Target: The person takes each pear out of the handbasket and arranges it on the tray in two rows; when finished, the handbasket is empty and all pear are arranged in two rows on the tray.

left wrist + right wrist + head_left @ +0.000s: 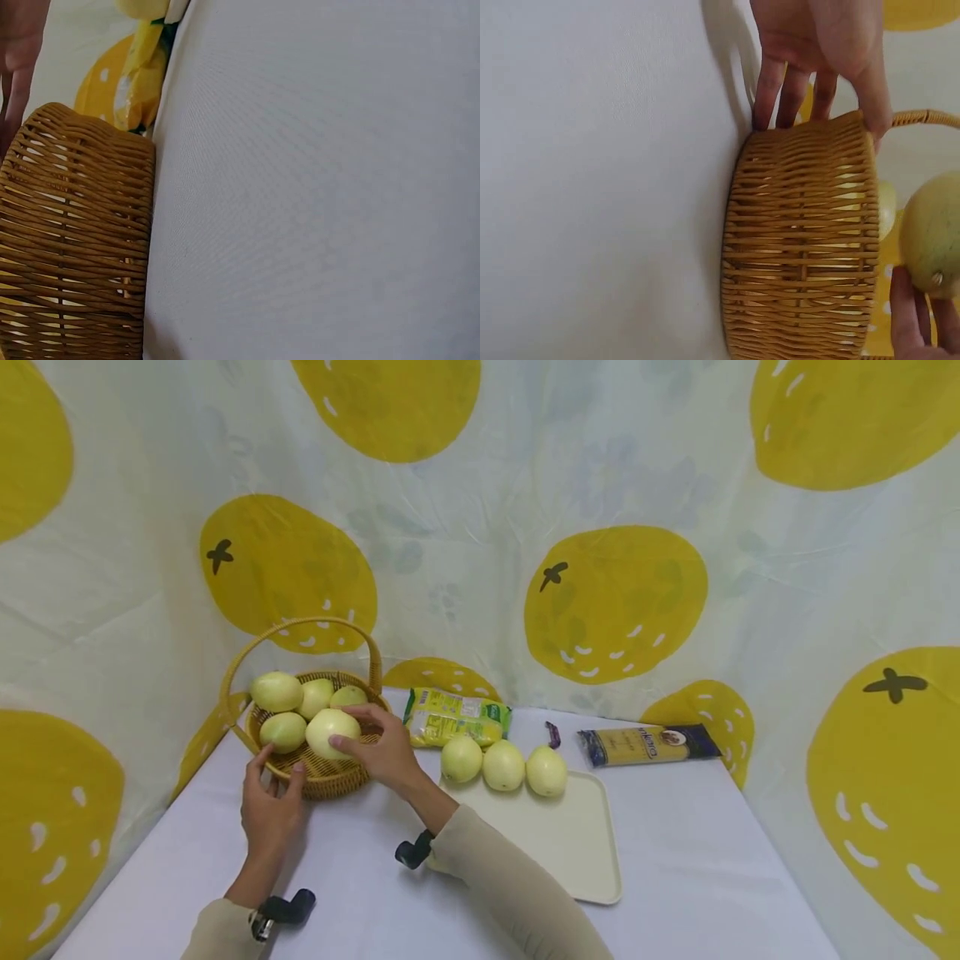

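Note:
My right hand [382,747] holds a pale yellow melon [332,732] between thumb and fingers, over the front right of a brown wicker basket [333,787] with an arched handle. In the right wrist view the held melon [934,232] hangs beyond the basket rim, its stem end showing. Several other pale melons lie in the basket, among them one melon [283,732] near its left front. My left hand [272,806] touches the basket's front left, fingers extended against the rim and outer wall, as the right wrist view also shows.
Three pale melons [503,766] stand in a row at the far edge of a cream tray [558,839]. Behind them lies a green and yellow packet [453,717]. A small purple wrapped item [552,734] and a blue and yellow pasta packet [648,745] lie farther right.

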`<state>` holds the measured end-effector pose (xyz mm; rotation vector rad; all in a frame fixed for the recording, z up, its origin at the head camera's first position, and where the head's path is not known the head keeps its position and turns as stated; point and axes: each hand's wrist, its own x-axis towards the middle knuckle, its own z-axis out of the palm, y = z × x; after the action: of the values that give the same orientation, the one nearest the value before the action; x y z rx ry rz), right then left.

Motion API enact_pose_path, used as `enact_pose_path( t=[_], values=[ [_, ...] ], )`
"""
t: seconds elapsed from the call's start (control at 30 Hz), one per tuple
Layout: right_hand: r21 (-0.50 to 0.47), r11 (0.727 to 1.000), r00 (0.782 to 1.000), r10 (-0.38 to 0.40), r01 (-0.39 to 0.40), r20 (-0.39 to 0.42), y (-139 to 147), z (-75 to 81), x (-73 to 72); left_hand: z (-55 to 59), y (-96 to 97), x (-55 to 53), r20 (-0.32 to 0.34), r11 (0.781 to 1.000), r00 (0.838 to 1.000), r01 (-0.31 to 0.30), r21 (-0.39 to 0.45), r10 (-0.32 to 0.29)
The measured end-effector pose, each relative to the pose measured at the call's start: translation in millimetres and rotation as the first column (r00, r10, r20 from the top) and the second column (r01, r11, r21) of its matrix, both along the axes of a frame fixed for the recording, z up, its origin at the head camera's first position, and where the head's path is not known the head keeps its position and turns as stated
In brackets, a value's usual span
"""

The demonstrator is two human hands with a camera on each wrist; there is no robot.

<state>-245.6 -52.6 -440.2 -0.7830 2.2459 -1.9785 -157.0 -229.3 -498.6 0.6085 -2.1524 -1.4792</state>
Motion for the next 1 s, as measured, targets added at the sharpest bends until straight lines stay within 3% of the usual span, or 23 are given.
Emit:
enact_pose_path(
  t=[0.47,0.73,1.0],
  values=[
    [-0.027,0.977,0.976,-0.208,0.210,0.065,49.0,8.5,28.2,2.1,1.5,-0.7,0.009,1.000,1.000,0.006,0.003,-0.006],
    [-0.061,0.972,0.973,-0.222,0.226,0.067,77.9,10.5,41.9,2.7,1.3,-0.4,0.014,1.000,1.000,-0.003,0.004,0.003],
    [-0.002,0.967,0.962,-0.254,0.255,0.104,94.0,1.1,59.0,2.8,0.5,0.9,0.012,1.000,1.000,0.005,0.021,-0.006]
  ],
)
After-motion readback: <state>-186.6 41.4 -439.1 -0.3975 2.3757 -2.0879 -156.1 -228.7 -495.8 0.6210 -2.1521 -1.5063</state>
